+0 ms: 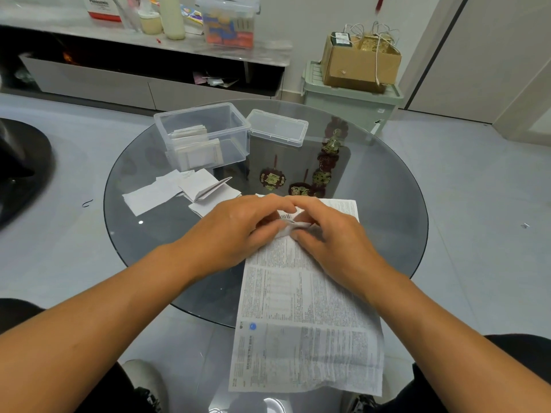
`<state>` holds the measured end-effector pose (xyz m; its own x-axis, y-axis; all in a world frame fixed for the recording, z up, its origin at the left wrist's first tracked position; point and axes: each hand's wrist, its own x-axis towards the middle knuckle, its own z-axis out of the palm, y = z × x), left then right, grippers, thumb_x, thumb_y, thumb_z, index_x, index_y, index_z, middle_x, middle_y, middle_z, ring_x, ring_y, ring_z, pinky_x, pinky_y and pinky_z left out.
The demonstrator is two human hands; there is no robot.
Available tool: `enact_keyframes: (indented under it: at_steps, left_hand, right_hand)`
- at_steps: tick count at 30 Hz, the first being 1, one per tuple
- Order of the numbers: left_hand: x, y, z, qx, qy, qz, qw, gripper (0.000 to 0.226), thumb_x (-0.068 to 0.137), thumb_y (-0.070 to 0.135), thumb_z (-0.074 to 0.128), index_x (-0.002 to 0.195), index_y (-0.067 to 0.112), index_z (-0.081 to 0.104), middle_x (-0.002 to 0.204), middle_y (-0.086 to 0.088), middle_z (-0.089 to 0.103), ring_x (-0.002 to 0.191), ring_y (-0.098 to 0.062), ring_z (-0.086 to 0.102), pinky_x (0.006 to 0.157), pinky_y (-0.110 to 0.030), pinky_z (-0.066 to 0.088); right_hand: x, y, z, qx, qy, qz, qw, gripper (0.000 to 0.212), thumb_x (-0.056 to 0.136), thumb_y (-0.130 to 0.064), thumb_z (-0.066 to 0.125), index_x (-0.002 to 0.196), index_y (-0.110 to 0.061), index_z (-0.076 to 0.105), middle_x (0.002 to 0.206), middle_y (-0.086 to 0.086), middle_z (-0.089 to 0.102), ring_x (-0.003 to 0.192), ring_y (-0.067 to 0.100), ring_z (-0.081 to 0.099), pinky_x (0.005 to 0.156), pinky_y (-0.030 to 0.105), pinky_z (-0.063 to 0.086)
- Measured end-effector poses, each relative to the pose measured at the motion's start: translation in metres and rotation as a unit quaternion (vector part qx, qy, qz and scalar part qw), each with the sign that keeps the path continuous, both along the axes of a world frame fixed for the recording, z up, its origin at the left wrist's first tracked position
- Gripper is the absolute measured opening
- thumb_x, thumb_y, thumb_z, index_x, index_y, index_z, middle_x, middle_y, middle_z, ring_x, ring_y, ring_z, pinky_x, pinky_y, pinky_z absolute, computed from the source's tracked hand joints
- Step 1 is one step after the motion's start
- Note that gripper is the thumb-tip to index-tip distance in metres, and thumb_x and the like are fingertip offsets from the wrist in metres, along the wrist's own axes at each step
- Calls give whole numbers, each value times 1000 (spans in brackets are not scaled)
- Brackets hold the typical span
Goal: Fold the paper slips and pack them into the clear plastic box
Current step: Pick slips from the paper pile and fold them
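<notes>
Both hands are working the far end of a long printed paper slip (304, 308): left hand (235, 231) and right hand (331, 234) are close together, fingers curled and pinching the crumpled bit of paper between them. That slip is lying on the round glass surface (387, 180), its near end hanging off the edge toward the person's lap. Step in hand looks like starting a fold on this slip; whether they are folding or flattening a crease, cannot tell. Next move probably needs the paper squared and pressed flat, then repeated folds, since it is far longer than the clear plastic box (205, 129). Box is sitting open at the far left of the surface, already holding stacked folded slips (196, 149); its lid (278, 126) is lying just beside it on the right. Loose folded slips (185, 190) are waiting between box and hands, near the left hand. Red ornaments (301, 180) are showing under the glass. Nothing is blocking the path to the box.
</notes>
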<state>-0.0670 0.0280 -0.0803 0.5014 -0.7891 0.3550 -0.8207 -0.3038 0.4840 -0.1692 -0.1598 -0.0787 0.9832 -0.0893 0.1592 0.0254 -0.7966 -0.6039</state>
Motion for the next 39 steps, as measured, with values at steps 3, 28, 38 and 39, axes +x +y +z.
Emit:
enact_keyframes:
  at_steps: [3,28,38,39]
  left_hand:
    - [-4,1,3,63,86,12,994,53,86,55,71,132,47,46,100,19,59,92,-1,56,74,-21,48]
    - [-1,-16,-10,138,-259,1,956,17,82,5,76,98,11,71,76,-5,60,66,-22,52,55,-35,42]
    - [13,3,6,171,-244,192,935,29,48,-22,75,59,0,60,57,-16,50,51,-27,35,52,-31,23]
    - [15,5,6,170,-249,194,933,32,44,-26,69,56,1,57,55,-15,47,51,-25,31,53,-31,23]
  right_hand:
    - [1,-4,0,55,21,-32,998,41,98,-33,68,131,-52,54,94,-15,70,90,2,65,83,35,59]
    - [24,-11,-11,30,28,-142,989,8,97,-32,65,90,-34,67,87,-16,66,82,3,60,74,30,52]
    - [9,-46,-6,-7,78,-126,989,26,94,-45,70,118,-36,69,112,-11,56,98,7,57,87,31,50]
    - [9,-51,-5,-8,82,-141,987,27,93,-46,71,117,-35,70,113,-9,57,99,11,58,88,35,51]
